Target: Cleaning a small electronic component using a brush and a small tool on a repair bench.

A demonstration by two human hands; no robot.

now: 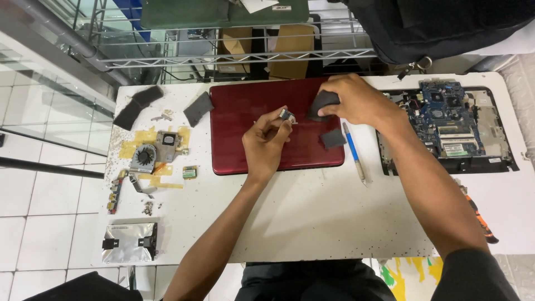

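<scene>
My left hand [266, 142] pinches a small metallic part [287, 115] above the dark red laptop lid [239, 117] that lies on the white table [312, 212]. My right hand [356, 99] rests at the lid's far right corner and grips a black foam pad [321, 103]. A second black pad [333, 138] lies on the lid just under that hand. A blue screwdriver [354, 153] sits on the table right of the lid.
An opened laptop base with a blue circuit board [446, 120] lies at right. At left sit a cooling fan with heatsink [151, 151], black pads [136, 105], a small board [189, 172], a silver drive bracket [129, 242]. Orange-handled pliers [480, 218] lie at right edge. A wire shelf [234, 56] stands behind.
</scene>
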